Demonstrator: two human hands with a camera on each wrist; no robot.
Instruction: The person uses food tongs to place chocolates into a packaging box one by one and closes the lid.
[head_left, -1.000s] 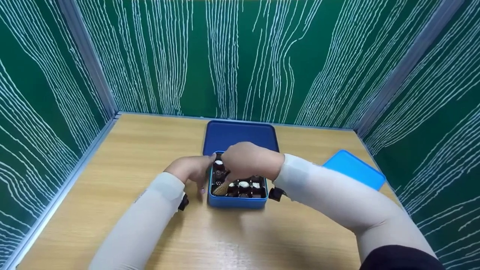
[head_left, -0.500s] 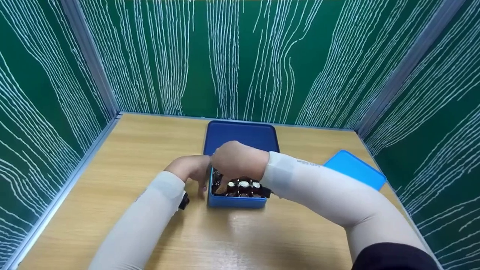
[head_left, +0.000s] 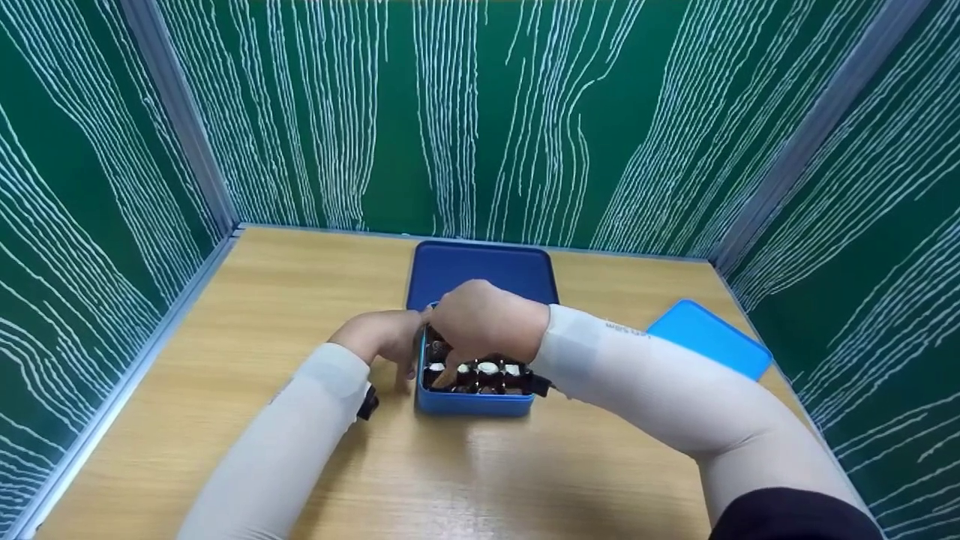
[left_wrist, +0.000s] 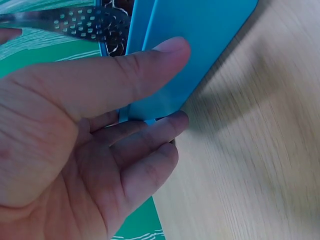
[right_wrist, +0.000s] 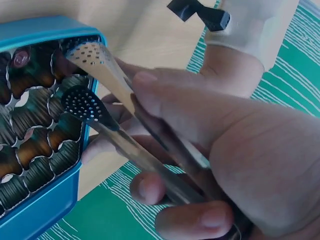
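Observation:
My right hand (head_left: 484, 319) (right_wrist: 260, 150) holds metal tongs (right_wrist: 117, 82) with pierced spoon-shaped ends over the left side of an open blue tin (head_left: 472, 405). In the right wrist view the tong ends stand apart; one lies at the tin's corner, and no piece shows plainly between them. Rows of dark chocolates (head_left: 487, 369) fill compartments inside, some with white tops. My left hand (head_left: 382, 335) (left_wrist: 85, 150) grips the tin's left side, its thumb on one wall and its fingers round the edge. Part of the tin is hidden under my right hand.
Directly behind the tin lies a dark blue lid or tray (head_left: 487, 262) with a raised rim. A bright blue flat lid (head_left: 709, 339) rests at the table's right. Green walls (head_left: 390, 150) with white lines enclose the wooden table (head_left: 300, 262) at back and sides.
My right hand shifted left, then slightly back to the right with the tongs. A white-topped chocolate now shows in the near left of the tin, where a speckled dark shape was. My left hand stayed.

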